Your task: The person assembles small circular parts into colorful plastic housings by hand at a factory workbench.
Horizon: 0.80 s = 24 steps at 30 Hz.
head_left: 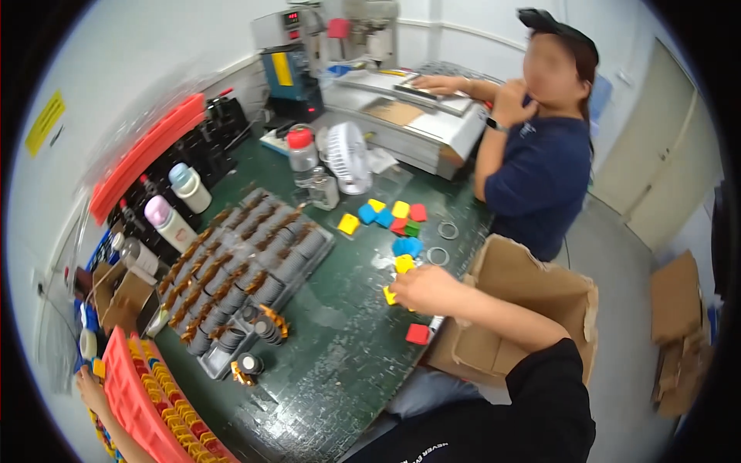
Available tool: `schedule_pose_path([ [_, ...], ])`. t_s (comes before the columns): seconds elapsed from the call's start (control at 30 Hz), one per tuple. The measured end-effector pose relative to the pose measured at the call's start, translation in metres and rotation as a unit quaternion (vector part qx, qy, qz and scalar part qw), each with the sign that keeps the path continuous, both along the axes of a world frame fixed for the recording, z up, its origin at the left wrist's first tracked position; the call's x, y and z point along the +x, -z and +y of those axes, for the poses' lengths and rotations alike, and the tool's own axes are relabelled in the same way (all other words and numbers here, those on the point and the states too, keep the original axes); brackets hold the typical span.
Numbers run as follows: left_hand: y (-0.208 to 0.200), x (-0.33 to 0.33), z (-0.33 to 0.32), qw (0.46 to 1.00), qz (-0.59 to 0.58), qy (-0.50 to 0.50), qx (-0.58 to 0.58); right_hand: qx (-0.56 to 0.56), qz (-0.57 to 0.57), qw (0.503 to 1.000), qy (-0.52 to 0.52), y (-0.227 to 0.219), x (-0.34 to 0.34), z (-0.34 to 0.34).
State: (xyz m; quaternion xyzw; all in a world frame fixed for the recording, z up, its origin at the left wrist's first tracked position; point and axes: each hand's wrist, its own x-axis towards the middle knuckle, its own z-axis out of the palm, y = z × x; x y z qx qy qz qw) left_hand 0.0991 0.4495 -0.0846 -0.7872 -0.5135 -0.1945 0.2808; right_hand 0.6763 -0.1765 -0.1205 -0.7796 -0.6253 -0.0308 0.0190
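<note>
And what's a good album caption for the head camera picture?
Right hand at a yellow piece over a green table, left hand beside a red tray.

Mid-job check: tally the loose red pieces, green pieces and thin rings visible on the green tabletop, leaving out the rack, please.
Small flat red squarish pieces: 3
Small flat green squarish piece: 1
Thin pale-grey round rings: 2
Total: 6

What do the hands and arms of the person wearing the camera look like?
Both the right hand and the left hand are bare, with no gloves showing. A loose, short black sleeve ends near the right elbow. I see no watch or cables on the right forearm. The left sleeve is out of view.
</note>
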Motion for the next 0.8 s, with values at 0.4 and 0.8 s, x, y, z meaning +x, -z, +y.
schedule_pose_path([
  [0.4, -0.074, 0.336, -0.41, 0.766, 0.254, 0.581, -0.106, 0.035, 0.064, 0.968, 0.239, 0.044, 0.082, -0.066],
  [0.8, 0.117, 0.357, -0.491, 0.43, -0.434, 0.366, -0.702, 0.147, 0.175, 0.972, -0.052, -0.026, 0.002, 0.003],
])
